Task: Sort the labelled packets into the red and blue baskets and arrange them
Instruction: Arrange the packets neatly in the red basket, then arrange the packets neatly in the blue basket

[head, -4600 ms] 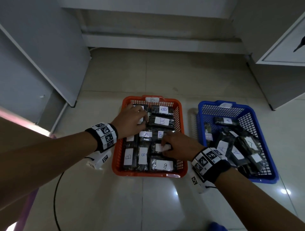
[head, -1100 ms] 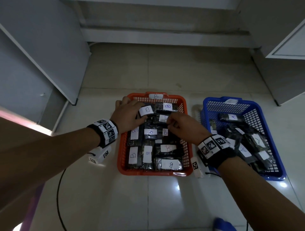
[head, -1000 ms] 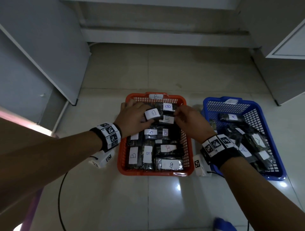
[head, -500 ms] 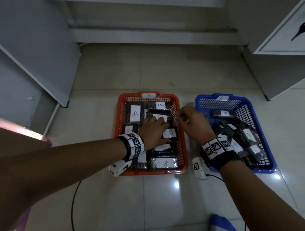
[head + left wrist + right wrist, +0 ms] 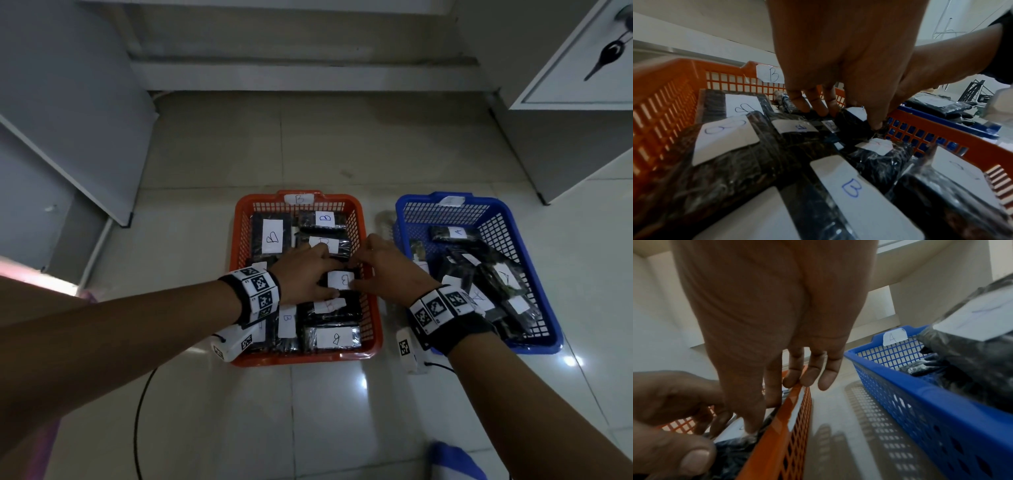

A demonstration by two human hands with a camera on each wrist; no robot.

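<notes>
Both hands are down in the red basket (image 5: 371, 298) here, working on one dark packet (image 5: 342, 279) with a white B label, lying in the middle of the right-hand column. The left hand (image 5: 305, 274) comes in from the left, fingers curled over the packet's far edge and thumb along its near edge, so it grips the packet. The right hand (image 5: 383, 270) meets it from the other side, thumb and forefinger pinching the packet's right end close against the basket's right wall. From the right wrist view, its other fingers (image 5: 812, 374) hang straight, their tips at the orange rim.

Around that packet the basket is packed with more B packets: a big one standing lengthwise at the back left (image 5: 272, 236), two crosswise at the back right (image 5: 323, 219), one with a crumpled label just nearer than the held one (image 5: 330, 305), and one across the front right corner (image 5: 335, 337). A B tag (image 5: 299, 198) sits on the basket's far rim.

Just to the right, on the tiled floor (image 5: 342, 411), stands the blue basket (image 5: 534, 339), apart from the red one by a narrow strip of floor. Inside it, dark packets marked A (image 5: 455, 233) lie heaped and tilted at all angles, and an A tag (image 5: 893, 336) is stuck on its far rim.

Both wrists wear bands with black-and-white square markers (image 5: 260, 294).
</notes>
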